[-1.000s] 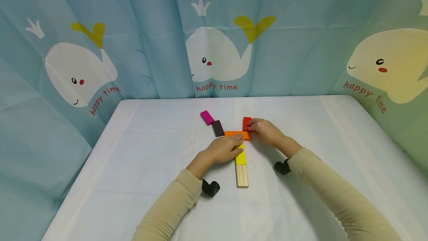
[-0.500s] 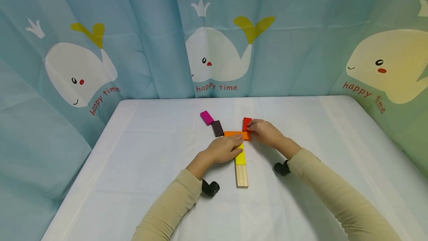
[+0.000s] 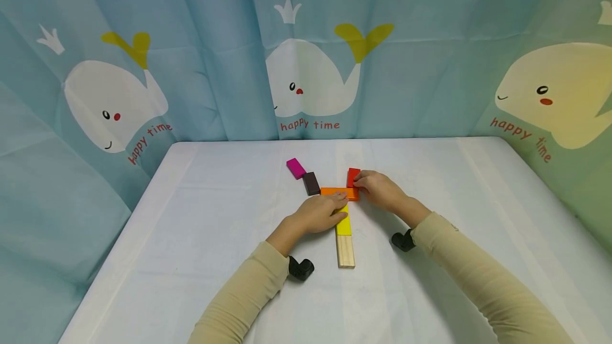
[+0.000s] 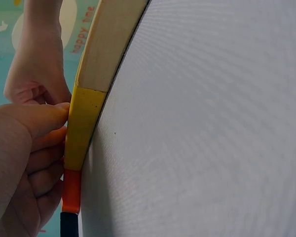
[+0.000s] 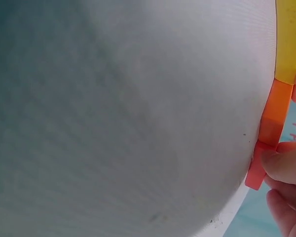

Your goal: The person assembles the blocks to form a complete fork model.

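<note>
Flat on the white table lies a row of wooden blocks in the head view: a plain block (image 3: 346,252), a yellow block (image 3: 343,227) above it, and an orange block (image 3: 328,191) set crosswise at the top. My left hand (image 3: 317,213) rests on the yellow and orange blocks, fingers fairly straight and covering where they meet. At the orange block's right end stands a red block (image 3: 353,175). My right hand (image 3: 381,189) pinches that red block, its thumb on the near side in the right wrist view. The red and orange blocks touch there.
A dark brown block (image 3: 311,183) sits by the orange block's left end. Beyond it, a magenta block (image 3: 295,168) slants away to the upper left. Black wrist cameras hang under both sleeves. A blue whale-print curtain (image 3: 215,68) rises behind the table's back edge.
</note>
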`<action>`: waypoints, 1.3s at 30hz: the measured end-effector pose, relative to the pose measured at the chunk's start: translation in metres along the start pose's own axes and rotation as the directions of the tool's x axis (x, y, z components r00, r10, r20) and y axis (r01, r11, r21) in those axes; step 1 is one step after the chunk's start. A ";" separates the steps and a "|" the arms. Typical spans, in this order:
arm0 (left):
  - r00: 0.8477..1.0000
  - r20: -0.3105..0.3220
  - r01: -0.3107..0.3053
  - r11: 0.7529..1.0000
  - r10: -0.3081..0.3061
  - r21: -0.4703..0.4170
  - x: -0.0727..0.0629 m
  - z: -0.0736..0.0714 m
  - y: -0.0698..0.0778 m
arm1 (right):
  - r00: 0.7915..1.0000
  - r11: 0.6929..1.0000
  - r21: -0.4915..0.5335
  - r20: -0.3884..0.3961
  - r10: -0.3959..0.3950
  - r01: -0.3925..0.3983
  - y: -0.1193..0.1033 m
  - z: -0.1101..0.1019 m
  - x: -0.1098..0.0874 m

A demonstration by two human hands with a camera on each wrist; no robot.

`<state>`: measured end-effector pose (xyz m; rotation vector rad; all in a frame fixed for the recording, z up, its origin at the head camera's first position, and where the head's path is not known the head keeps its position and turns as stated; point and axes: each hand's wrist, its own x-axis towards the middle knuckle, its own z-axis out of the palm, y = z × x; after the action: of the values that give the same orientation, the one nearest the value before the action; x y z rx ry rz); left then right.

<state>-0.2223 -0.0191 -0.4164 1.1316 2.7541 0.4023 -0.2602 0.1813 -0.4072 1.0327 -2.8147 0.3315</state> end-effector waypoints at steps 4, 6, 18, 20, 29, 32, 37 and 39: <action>1.000 0.005 0.007 1.000 -0.007 0.006 -0.001 -0.001 0.001 | 1.000 1.000 0.004 0.003 0.001 -0.001 0.000 0.001 0.000; 1.000 0.007 0.013 1.000 -0.013 0.010 -0.001 -0.002 0.002 | 1.000 1.000 0.007 -0.001 -0.005 0.005 0.000 0.002 0.000; 1.000 -0.007 0.027 0.999 -0.027 0.040 0.004 -0.002 0.003 | 0.999 1.000 -0.005 -0.028 -0.028 0.028 0.000 0.000 -0.001; 1.000 -0.017 0.025 0.999 -0.024 0.025 0.004 -0.002 0.003 | 0.999 1.000 -0.014 -0.026 -0.022 0.022 -0.001 0.000 -0.002; 0.998 -0.050 0.036 0.999 -0.036 0.003 0.002 0.000 -0.004 | 0.999 0.999 -0.046 -0.052 -0.010 0.008 -0.006 -0.005 -0.003; 0.997 -0.060 0.053 0.999 -0.053 0.005 0.000 -0.003 -0.006 | 0.997 1.000 -0.026 -0.073 0.000 -0.002 -0.009 -0.009 -0.004; 0.994 -0.091 0.058 0.998 -0.058 -0.009 -0.002 -0.007 -0.008 | 0.997 1.000 0.002 -0.069 0.030 -0.030 -0.015 -0.010 -0.004; 0.994 -0.091 0.058 0.998 -0.059 -0.016 -0.004 -0.008 -0.008 | 0.997 0.999 0.008 -0.062 0.042 -0.041 -0.017 -0.010 -0.005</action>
<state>-0.2273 -0.0289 -0.4109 1.0519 2.8514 0.4758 -0.2452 0.1746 -0.3957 0.9492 -2.7844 0.3713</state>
